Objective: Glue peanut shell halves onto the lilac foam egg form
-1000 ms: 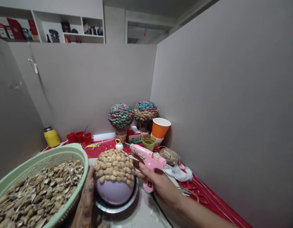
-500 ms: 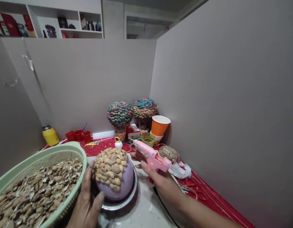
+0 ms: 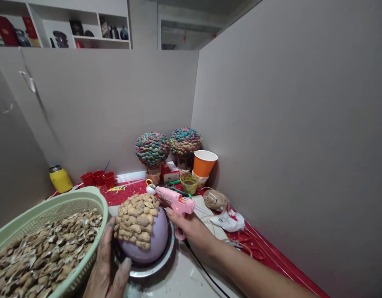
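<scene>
The left hand (image 3: 106,265) braces the shell-covered purple ball (image 3: 143,231), seated in a metal bowl (image 3: 160,267), its grip spread; the right hand (image 3: 189,227), its grip closed around the pink glue gun (image 3: 177,201), is beside the ball; beyond stand two multicoloured topiaries (image 3: 153,149)

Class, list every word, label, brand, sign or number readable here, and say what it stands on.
No text can be read.
Upright box on the shelf: marks too small.
Red-and-white box: marks too blurred.
Pink glue gun: no legible lettering.
</scene>
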Available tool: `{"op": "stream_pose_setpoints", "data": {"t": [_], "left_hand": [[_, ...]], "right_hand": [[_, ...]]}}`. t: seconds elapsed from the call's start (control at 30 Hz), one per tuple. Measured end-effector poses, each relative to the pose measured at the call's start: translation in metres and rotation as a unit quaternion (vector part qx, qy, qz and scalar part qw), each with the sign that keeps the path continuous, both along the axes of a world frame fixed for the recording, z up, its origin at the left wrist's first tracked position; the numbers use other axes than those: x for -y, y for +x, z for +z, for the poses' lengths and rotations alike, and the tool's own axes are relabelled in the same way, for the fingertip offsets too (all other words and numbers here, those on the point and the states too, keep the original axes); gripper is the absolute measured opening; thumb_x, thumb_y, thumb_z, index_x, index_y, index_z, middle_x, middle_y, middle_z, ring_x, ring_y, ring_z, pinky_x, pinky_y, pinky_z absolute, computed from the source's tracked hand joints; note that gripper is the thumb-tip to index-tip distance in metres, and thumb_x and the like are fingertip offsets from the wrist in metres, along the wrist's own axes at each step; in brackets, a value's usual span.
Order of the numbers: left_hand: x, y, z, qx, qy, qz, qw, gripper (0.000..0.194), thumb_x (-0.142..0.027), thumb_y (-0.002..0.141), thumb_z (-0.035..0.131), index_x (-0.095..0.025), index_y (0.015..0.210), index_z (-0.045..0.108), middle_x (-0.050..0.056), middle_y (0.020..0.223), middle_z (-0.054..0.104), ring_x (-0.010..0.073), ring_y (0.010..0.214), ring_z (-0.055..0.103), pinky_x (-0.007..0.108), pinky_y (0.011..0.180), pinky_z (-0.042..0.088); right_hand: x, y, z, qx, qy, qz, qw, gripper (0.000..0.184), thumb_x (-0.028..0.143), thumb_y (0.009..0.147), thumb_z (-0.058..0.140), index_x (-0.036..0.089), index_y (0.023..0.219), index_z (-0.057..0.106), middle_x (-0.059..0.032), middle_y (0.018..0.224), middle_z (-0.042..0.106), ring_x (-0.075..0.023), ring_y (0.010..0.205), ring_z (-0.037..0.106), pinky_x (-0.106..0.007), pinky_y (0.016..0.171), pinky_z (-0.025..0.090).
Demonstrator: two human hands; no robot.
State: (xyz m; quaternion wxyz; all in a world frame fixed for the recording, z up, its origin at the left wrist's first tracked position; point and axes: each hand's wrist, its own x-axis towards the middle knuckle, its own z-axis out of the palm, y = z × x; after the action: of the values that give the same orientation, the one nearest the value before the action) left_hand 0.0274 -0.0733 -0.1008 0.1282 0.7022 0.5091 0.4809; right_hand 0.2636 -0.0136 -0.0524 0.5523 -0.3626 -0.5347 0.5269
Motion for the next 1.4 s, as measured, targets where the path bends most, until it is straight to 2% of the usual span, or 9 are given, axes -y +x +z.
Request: {"op": "stream_pose_setpoints", "data": {"t": [0.17,0.33,0.5,0.7,0.83,0.97,1.17,1.27,1.4], "left_hand": [[-0.01,-0.003,-0.008,0.027,-0.014,-0.007,0.999,0.061,-0.03,0.098,0.041,-0.032,0.154,0.017,0.003,0.162,0.024,0.0282,0.146,0.023,0.052,0.117,0.013],[-0.025,-0.011,-0.005,0.044,-0.074,-0.009,0.996,0.061,-0.033,0.099,0.042,-0.032,0.154,0.016,0.003,0.163,0.02,0.0268,0.148,0.015,0.053,0.116,0.008],[-0.032,-0.016,-0.006,0.053,-0.104,0.006,0.993,0.061,-0.038,0.098,0.042,-0.033,0.154,0.016,-0.001,0.163,0.015,0.0243,0.148,0.009,0.049,0.115,0.003],[-0.01,0.0,-0.009,0.114,-0.093,0.006,0.989,0.06,-0.04,0.1,0.036,-0.029,0.155,0.015,-0.002,0.164,0.015,0.021,0.149,0.009,0.043,0.118,0.003],[-0.003,0.009,-0.002,0.13,-0.145,0.028,0.98,0.064,-0.049,0.099,0.032,-0.024,0.155,0.015,0.001,0.164,0.015,0.0219,0.149,0.007,0.041,0.118,0.001],[-0.018,0.007,0.001,0.145,-0.177,0.011,0.973,0.068,-0.055,0.097,0.03,-0.025,0.156,0.011,-0.001,0.165,0.009,0.0226,0.15,0.0,0.041,0.119,-0.002],[-0.05,0.001,-0.005,0.122,-0.156,0.024,0.98,0.069,-0.057,0.097,0.026,-0.024,0.156,0.009,-0.001,0.165,0.003,0.0223,0.15,-0.006,0.043,0.119,-0.009],[-0.052,-0.001,-0.006,0.111,-0.148,0.03,0.982,0.07,-0.057,0.097,0.027,-0.023,0.156,0.01,0.0,0.165,0.002,0.0221,0.15,-0.007,0.043,0.119,-0.01],[-0.041,-0.001,-0.001,0.107,-0.165,0.035,0.98,0.072,-0.057,0.096,0.03,-0.021,0.155,0.012,0.003,0.165,0.009,0.0226,0.15,-0.002,0.042,0.119,-0.006]], "right_hand": [[-0.001,0.005,-0.002,-0.039,0.004,0.001,0.999,0.048,0.058,0.083,0.066,0.023,0.116,0.07,-0.0084,0.118,0.07,-0.0293,0.126,0.052,-0.05,0.112,0.032],[0.003,0.01,-0.007,-0.069,0.012,0.01,0.998,0.041,0.054,0.088,0.063,0.025,0.116,0.07,-0.0079,0.12,0.07,-0.0277,0.128,0.051,-0.051,0.115,0.026],[0.003,0.008,-0.018,-0.068,0.009,0.015,0.998,0.041,0.052,0.087,0.065,0.025,0.117,0.069,-0.0091,0.117,0.071,-0.029,0.125,0.054,-0.051,0.112,0.032],[0.004,0.003,-0.022,-0.159,-0.07,-0.035,0.984,0.045,0.053,0.075,0.076,0.023,0.109,0.073,-0.0075,0.124,0.068,-0.031,0.128,0.051,-0.048,0.11,0.039],[0.011,-0.005,-0.02,-0.2,-0.12,-0.037,0.972,0.045,0.047,0.068,0.083,0.022,0.104,0.075,-0.0082,0.12,0.07,-0.031,0.128,0.052,-0.046,0.109,0.039],[0.01,-0.012,-0.018,-0.211,-0.114,-0.027,0.971,0.044,0.048,0.068,0.084,0.022,0.102,0.076,-0.0085,0.12,0.07,-0.0302,0.127,0.053,-0.045,0.112,0.035],[-0.01,-0.02,-0.019,-0.203,-0.084,-0.023,0.975,0.04,0.046,0.068,0.083,0.022,0.1,0.076,-0.0082,0.112,0.074,-0.0296,0.125,0.055,-0.044,0.108,0.04],[-0.014,-0.019,-0.023,-0.196,-0.089,-0.031,0.976,0.037,0.044,0.067,0.084,0.021,0.095,0.076,-0.0085,0.115,0.073,-0.0302,0.124,0.056,-0.043,0.106,0.043],[-0.009,-0.01,-0.024,-0.184,-0.099,-0.045,0.977,0.026,0.043,0.066,0.084,0.021,0.077,0.075,-0.0077,0.116,0.072,-0.0315,0.122,0.057,-0.042,0.099,0.049]]}}
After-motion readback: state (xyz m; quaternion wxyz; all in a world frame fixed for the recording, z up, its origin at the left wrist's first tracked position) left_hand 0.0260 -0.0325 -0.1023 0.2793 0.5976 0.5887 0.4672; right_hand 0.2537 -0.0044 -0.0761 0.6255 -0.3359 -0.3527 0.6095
